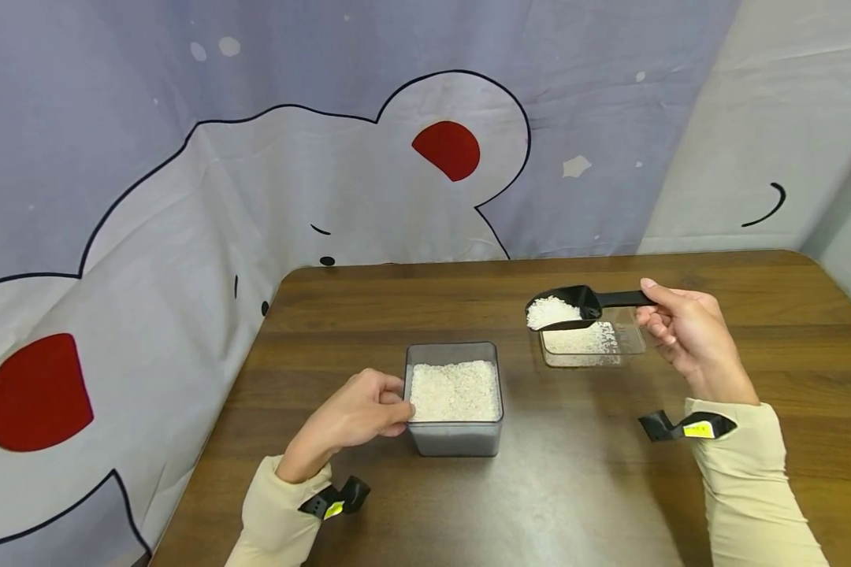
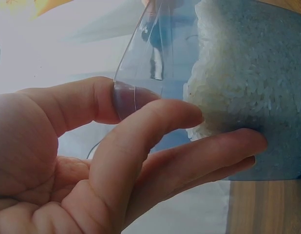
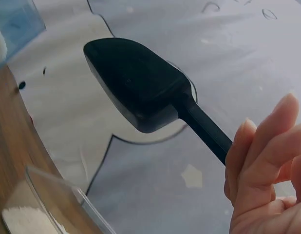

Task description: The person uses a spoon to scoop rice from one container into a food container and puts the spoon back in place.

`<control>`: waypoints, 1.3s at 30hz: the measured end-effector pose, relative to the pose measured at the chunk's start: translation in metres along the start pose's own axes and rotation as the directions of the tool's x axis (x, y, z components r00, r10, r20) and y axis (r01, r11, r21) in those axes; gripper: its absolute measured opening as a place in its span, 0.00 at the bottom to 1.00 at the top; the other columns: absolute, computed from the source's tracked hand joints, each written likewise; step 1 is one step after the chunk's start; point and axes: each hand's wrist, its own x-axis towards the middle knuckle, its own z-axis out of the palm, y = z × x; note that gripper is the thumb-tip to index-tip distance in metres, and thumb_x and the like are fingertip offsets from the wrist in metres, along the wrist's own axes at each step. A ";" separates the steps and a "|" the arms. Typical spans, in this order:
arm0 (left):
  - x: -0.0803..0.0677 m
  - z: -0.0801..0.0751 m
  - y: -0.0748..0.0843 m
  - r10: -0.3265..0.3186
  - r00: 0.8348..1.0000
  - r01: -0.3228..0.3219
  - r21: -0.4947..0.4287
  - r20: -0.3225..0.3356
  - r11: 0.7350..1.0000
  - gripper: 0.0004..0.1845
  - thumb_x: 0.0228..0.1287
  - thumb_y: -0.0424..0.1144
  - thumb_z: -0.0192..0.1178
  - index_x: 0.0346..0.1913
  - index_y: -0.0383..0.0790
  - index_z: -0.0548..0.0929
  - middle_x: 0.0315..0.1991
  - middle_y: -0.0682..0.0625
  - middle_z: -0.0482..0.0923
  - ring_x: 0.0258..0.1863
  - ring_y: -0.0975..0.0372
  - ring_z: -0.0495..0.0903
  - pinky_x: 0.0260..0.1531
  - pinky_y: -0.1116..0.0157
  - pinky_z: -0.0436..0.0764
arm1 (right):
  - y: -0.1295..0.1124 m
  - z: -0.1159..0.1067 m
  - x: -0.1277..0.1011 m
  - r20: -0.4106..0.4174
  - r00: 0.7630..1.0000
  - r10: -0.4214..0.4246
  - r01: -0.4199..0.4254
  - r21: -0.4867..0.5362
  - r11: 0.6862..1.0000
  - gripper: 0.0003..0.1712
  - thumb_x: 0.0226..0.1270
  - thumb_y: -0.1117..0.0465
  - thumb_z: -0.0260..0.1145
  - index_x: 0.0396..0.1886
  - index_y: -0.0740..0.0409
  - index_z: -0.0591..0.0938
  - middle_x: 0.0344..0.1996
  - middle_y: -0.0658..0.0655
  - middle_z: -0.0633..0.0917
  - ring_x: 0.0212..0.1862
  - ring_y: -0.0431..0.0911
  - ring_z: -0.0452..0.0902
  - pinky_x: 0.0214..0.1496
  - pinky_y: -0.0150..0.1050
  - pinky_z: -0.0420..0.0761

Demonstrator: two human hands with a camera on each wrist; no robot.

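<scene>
Your right hand (image 1: 688, 335) grips the black scoop (image 1: 563, 305), loaded with rice, above the partly filled clear dish (image 1: 627, 346). Your left hand (image 1: 358, 413) holds the still well-stocked rice tub (image 1: 455, 429).

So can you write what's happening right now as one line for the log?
left hand: holds rice tub wall | right hand: holds black scoop, rice inside | scoop: above clear tray | tray: some rice
</scene>
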 end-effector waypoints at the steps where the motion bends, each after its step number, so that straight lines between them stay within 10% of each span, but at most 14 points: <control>1: 0.000 0.000 0.000 -0.001 1.000 0.001 -0.003 0.000 1.000 0.12 0.56 0.30 0.56 0.42 0.25 0.78 0.20 0.48 0.78 0.30 0.60 0.82 0.34 0.63 0.83 | -0.001 -0.003 0.000 -0.003 1.000 0.004 -0.004 0.001 1.000 0.14 0.65 0.61 0.59 0.23 0.65 0.79 0.09 0.53 0.79 0.09 0.33 0.67 0.05 0.24 0.59; 30: -0.001 -0.001 0.001 -0.007 1.000 0.007 -0.006 0.009 1.000 0.17 0.56 0.31 0.56 0.48 0.24 0.76 0.14 0.52 0.69 0.32 0.56 0.83 0.37 0.62 0.82 | -0.021 -0.065 -0.008 -0.240 0.964 -0.117 0.083 -0.148 0.986 0.09 0.57 0.60 0.66 0.26 0.63 0.82 0.12 0.57 0.81 0.11 0.40 0.74 0.09 0.28 0.70; 39: 0.001 0.000 -0.001 0.007 1.000 -0.007 0.008 0.013 1.000 0.06 0.56 0.32 0.56 0.31 0.30 0.76 0.12 0.55 0.61 0.26 0.63 0.78 0.35 0.64 0.82 | -0.021 -0.052 -0.013 -0.296 0.922 -0.251 0.106 -0.430 0.897 0.12 0.58 0.54 0.65 0.24 0.59 0.81 0.10 0.55 0.81 0.11 0.41 0.75 0.09 0.29 0.71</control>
